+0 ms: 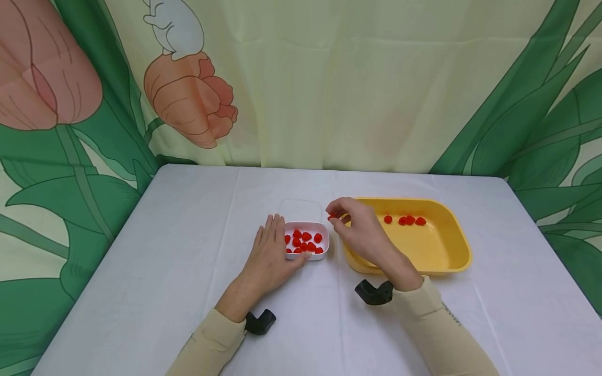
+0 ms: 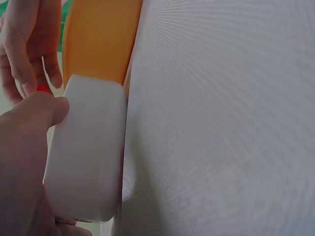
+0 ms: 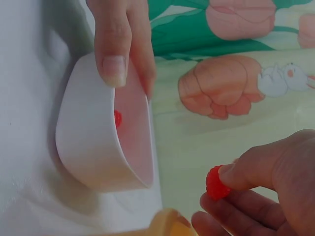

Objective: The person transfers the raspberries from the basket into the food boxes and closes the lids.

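Observation:
A small white box (image 1: pixel 327 245) with a pink inside holds several red raspberries (image 1: pixel 307 236). My left hand (image 1: pixel 270 256) steadies this box, its thumb over the near rim and the other fingers along the left side. In the right wrist view, that thumb (image 3: pixel 114 71) hooks over the rim. My right hand (image 1: pixel 359 230) is raised between the box and the yellow basin (image 1: pixel 451 245). It pinches one raspberry (image 3: pixel 215 183) between thumb and fingers, clear of the box. Several more raspberries (image 1: pixel 411 219) lie in the basin.
A clear, transparent lid-like piece (image 1: pixel 301 210) lies flat just behind the white box. A white cloth covers the table (image 1: pixel 141 292). Behind it hangs a curtain (image 1: pixel 352 104) printed with flowers and a rabbit.

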Motion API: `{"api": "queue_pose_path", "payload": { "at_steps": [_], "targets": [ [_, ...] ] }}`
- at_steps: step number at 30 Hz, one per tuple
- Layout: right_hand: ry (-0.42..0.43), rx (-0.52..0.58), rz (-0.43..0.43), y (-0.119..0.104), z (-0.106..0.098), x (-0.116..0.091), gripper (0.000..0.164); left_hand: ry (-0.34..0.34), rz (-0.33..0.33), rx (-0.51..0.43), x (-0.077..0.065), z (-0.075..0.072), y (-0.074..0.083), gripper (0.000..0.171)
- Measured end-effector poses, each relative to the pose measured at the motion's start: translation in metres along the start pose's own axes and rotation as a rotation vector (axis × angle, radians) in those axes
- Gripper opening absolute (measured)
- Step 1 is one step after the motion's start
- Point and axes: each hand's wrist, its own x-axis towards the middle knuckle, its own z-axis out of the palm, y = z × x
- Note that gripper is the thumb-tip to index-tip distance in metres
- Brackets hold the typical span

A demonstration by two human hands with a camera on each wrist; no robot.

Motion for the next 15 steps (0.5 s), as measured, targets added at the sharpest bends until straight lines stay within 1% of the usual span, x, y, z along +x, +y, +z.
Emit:
{"api": "queue_pose_path", "payload": {
  "at_steps": [5, 11, 15],
  "targets": [
    [-0.011, 0.005, -0.028, -0.005, 0.006, 0.001, 0.019, 0.001, 0.005, -0.003, 0.0, 0.0, 0.0, 0.103],
    [-0.051, 0.027, -0.03, -0.009, 0.014, 0.003, 0.02, 0.005, 0.016, 0.004, 0.0, 0.001, -0.001, 0.103],
    [-0.063, 0.019, -0.047, -0.01, 0.019, 0.005, 0.02, 0.012, 0.021, 0.006, 0.001, 0.001, -0.001, 0.104]
  ]
}}
